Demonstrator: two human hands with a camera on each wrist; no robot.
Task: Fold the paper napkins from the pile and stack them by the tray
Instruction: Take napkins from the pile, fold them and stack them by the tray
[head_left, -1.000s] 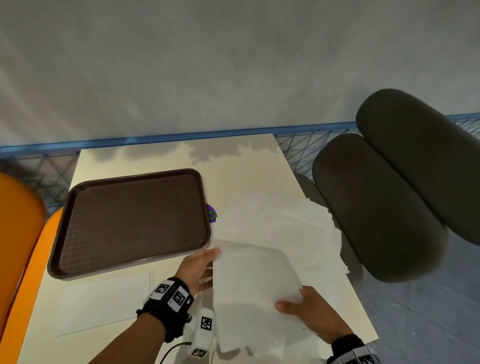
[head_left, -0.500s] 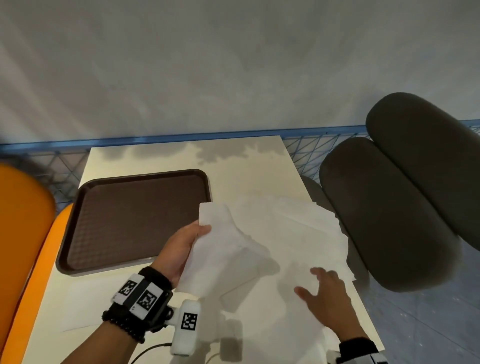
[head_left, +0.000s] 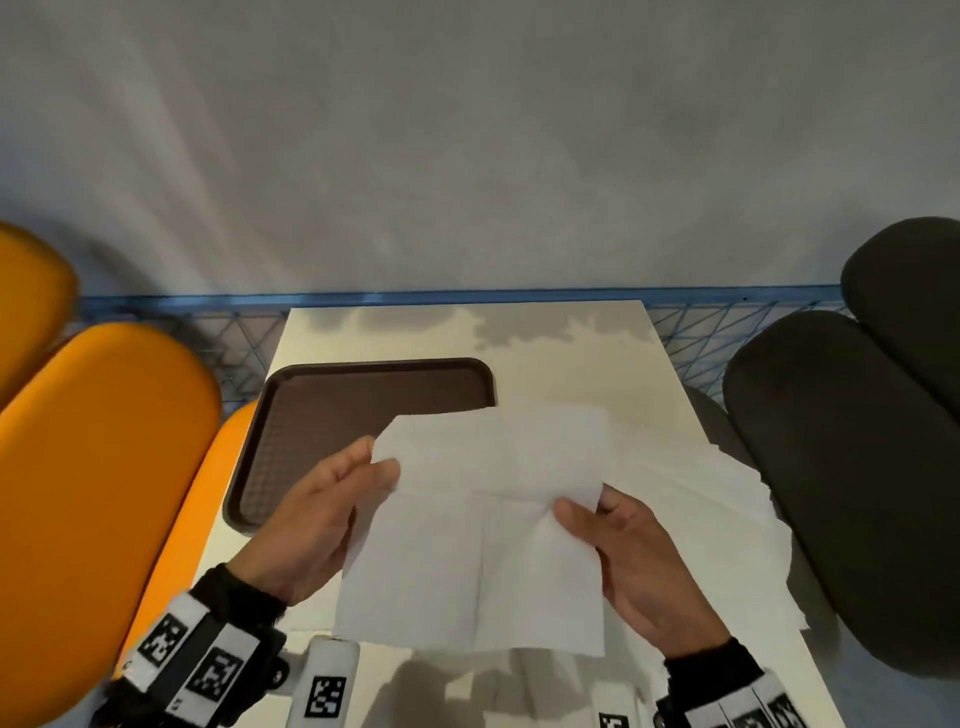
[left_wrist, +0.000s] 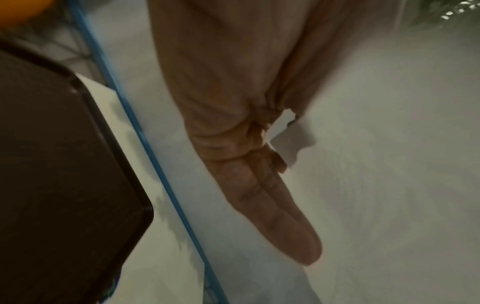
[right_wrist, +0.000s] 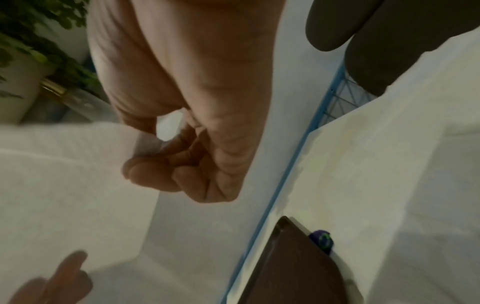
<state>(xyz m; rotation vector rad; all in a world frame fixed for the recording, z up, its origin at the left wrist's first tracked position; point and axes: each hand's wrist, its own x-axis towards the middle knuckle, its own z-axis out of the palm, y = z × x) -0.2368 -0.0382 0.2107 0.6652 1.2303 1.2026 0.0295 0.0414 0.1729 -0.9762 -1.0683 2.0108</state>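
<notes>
A white paper napkin (head_left: 483, 535) hangs unfolded in the air above the near half of the table, with creases showing. My left hand (head_left: 332, 499) pinches its upper left corner between thumb and fingers. My right hand (head_left: 618, 551) pinches its upper right edge; the right wrist view shows the napkin (right_wrist: 64, 174) caught in those curled fingers (right_wrist: 155, 174). The pile of white napkins (head_left: 691, 483) lies spread on the table's right side, partly hidden behind the held sheet. The brown tray (head_left: 358, 410) sits on the table's left half, its near right part covered by the napkin.
The white table (head_left: 566, 353) ends at a blue wire fence (head_left: 467, 297) by a grey wall. Orange seats (head_left: 93, 467) stand to the left, dark grey cushions (head_left: 841, 457) to the right. A small purple object (right_wrist: 322, 240) lies beside the tray's edge.
The napkin has been lifted off the pile and spread out in the air. My right hand left the pile and took the napkin's right edge. The camera view shifted right.
</notes>
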